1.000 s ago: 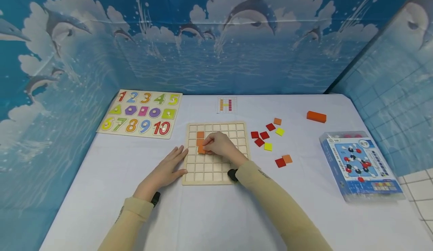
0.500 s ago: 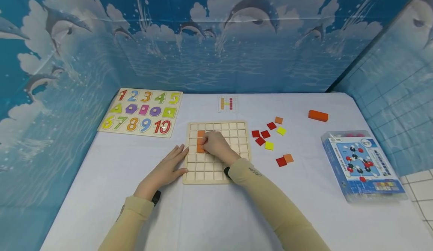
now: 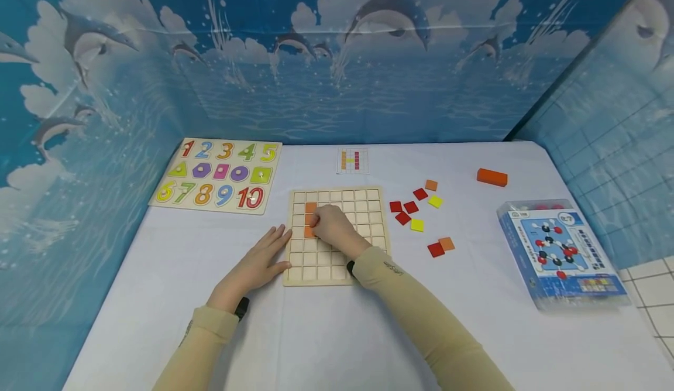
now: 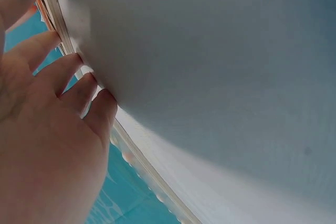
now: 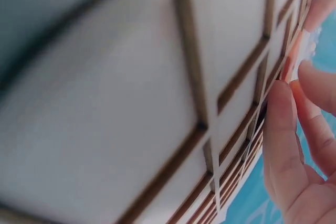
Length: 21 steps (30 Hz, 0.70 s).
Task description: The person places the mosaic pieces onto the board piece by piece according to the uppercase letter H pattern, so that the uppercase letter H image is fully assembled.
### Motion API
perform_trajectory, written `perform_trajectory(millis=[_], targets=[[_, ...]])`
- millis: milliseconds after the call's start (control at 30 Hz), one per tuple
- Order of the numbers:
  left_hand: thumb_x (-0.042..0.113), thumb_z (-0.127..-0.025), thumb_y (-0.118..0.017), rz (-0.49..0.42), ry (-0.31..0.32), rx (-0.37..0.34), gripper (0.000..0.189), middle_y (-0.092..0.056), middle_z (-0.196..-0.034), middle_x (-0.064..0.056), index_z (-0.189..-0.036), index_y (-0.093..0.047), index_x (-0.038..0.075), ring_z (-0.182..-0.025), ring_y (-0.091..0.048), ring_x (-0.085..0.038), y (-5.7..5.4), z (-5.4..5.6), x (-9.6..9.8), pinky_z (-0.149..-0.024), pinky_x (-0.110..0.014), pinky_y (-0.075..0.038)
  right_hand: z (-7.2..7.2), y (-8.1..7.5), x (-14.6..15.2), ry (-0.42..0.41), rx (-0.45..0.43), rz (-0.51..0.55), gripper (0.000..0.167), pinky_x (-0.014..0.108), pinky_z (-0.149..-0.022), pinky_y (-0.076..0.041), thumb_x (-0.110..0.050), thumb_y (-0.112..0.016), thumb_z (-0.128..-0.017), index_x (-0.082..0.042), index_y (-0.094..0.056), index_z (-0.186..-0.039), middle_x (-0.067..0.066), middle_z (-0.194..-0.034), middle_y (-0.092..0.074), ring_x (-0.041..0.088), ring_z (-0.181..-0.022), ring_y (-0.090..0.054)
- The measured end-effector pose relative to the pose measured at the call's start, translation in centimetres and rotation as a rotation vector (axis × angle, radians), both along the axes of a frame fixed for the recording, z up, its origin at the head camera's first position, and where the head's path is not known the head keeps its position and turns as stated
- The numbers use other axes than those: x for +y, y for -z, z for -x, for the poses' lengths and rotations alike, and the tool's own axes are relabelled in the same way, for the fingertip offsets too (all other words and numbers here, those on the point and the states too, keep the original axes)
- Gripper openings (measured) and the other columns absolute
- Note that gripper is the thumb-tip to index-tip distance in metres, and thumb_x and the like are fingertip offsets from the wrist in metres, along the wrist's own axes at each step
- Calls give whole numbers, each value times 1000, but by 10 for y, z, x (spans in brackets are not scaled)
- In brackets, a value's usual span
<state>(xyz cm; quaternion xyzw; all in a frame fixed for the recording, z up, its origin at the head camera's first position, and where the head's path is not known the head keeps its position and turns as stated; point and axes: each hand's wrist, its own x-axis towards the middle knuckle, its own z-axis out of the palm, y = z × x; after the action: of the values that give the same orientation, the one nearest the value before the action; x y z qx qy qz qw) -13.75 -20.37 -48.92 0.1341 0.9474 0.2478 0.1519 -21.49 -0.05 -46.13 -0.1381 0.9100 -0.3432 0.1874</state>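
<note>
A square wooden grid board lies flat on the white table. Orange square tiles fill a short column of cells near its left side, partly hidden by my right hand. That hand has its fingers bent and its fingertips at the lower tiles. From the right wrist, thumb and fingers come together at the edge of an orange tile. My left hand lies with spread fingers at the board's left edge; the left wrist view shows those fingers nearly straight along the rim.
Loose red, yellow and orange tiles lie right of the board. A pattern card sits behind it, a number puzzle at back left. An orange block and a boxed molecule set stand on the right.
The orange tile that my right hand pinched at a slant now lies in line with the column. The right hand has shifted slightly left; the left hand has stayed put.
</note>
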Motion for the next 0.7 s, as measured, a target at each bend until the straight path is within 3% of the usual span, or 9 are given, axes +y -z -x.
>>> perform_trajectory(millis=[400,700], targets=[[28,-95,-65,10,-10,-11,73,-18,-165,-13,-156,-29,11,-153,-11,-36,-2,0,1,-121,-57,-20,-8,-13,60,46,-46,183,21,31,-81,-52,-16,-69,-92,-7,-70,-111,4,-102,-70,17,-91,-64],[28,-95,-65,6,-10,-5,73,-18,-165,-13,-156,-29,10,-153,-11,-36,-2,-1,1,-121,-57,-21,-19,-16,132,164,-27,178,28,33,-84,-53,-19,-70,-92,-8,-69,-117,8,-109,-70,20,-95,-65]])
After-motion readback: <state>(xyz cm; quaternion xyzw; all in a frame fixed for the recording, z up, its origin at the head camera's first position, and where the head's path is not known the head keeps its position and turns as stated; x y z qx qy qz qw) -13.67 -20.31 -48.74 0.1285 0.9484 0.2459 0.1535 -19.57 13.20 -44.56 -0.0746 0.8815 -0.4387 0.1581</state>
